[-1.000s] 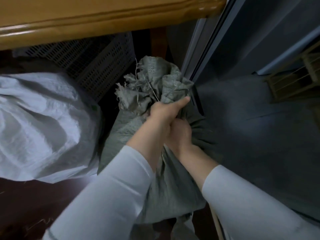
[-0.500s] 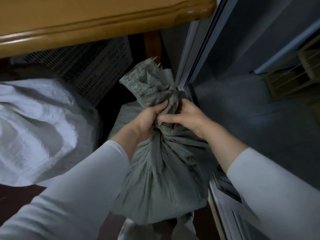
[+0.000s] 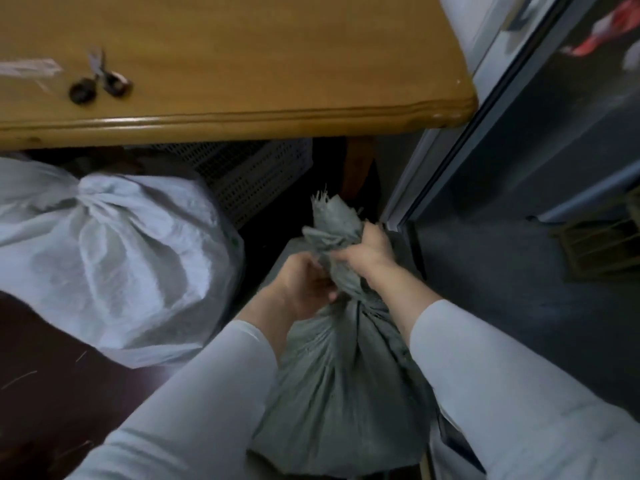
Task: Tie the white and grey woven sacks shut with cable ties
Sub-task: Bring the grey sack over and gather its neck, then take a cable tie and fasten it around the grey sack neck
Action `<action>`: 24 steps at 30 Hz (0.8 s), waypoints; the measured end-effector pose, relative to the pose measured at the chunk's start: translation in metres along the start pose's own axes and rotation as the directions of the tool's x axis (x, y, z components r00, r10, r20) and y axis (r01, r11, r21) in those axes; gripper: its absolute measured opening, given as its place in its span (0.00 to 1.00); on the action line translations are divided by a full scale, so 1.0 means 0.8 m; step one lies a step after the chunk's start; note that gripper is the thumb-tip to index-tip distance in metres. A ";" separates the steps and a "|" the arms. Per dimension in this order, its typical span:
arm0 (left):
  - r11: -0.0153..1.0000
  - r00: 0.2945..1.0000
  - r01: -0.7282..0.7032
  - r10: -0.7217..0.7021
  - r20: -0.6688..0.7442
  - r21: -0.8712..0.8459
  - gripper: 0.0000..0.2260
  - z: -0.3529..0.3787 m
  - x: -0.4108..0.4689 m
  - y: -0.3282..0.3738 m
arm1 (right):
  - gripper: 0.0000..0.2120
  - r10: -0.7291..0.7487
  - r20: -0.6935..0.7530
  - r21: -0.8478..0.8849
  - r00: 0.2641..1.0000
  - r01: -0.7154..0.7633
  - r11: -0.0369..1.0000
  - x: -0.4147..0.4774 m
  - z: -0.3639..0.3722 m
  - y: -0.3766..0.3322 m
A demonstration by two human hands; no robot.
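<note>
The grey woven sack [image 3: 346, 393], on the floor beside the wooden table [image 3: 242, 46], now has its loose mouth twisted into a narrow neck. The left hand [image 3: 304, 289] and the right hand [image 3: 363, 251] both grip it, so a cable tie seems next.

Two arms of one person, each in a long, plain, pale grey-white sleeve of smooth, snug cloth. The left sleeve [image 3: 194, 403] and the right sleeve [image 3: 519, 393] end partway down the forearm, leaving the wrists uncovered. Soft creases run across the cloth, mostly on the right sleeve. The left hand [image 3: 304, 285] and the right hand [image 3: 367, 251] are bare.
</note>
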State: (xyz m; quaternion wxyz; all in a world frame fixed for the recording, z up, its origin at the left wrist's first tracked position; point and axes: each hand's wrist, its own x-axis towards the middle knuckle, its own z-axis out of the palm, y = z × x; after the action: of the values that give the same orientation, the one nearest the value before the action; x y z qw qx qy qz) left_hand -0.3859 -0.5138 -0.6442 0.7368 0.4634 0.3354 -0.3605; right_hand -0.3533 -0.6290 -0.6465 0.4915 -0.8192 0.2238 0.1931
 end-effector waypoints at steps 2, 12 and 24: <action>0.992 0.983 -0.032 0.053 -0.174 0.120 0.09 -0.018 -0.004 0.021 | 0.20 -0.037 -0.037 -0.300 0.999 0.024 0.954 -0.005 0.008 -0.008; 0.620 0.744 -0.284 0.624 -0.240 0.731 0.08 -0.132 -0.059 0.163 | 0.15 0.008 -0.058 -0.689 0.998 -0.046 0.723 -0.028 0.110 -0.083; 0.405 0.437 -0.191 0.851 -0.292 0.894 0.15 -0.276 -0.088 0.343 | 0.12 0.075 -0.130 -0.751 0.989 -0.147 0.644 -0.019 0.205 -0.164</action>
State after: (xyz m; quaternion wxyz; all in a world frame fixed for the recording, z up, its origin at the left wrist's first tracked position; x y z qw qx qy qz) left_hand -0.2266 -0.2090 -0.5412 0.3455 0.9100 0.2262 0.0377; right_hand -0.3088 -0.4249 -0.6163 0.0816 -0.9416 0.1937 0.2631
